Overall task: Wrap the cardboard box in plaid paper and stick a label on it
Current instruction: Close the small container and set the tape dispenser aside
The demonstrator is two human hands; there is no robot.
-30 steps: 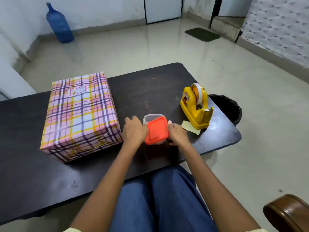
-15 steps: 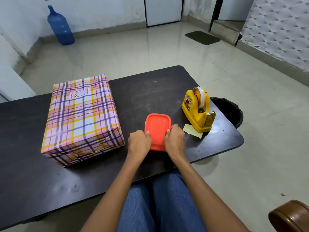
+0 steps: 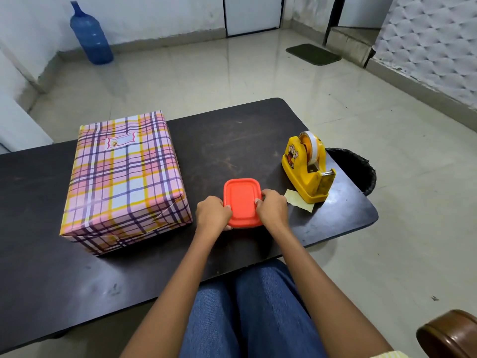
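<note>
Your left hand (image 3: 213,213) and right hand (image 3: 273,211) curl around the sides of an orange-lidded container (image 3: 241,200), thumbs on its lid. The plaid-wrapped box (image 3: 124,182), with a label (image 3: 120,141) near its far end, sits at ten o'clock; a tape dispenser (image 3: 307,169) at two o'clock.

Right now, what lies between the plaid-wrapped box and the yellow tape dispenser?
In the head view: an orange-lidded container, gripped by the left hand and right hand, plus a pale paper slip.

Person wears blue denim jeans (image 3: 258,306), pale yellow striped sleeve (image 3: 393,354).
</note>
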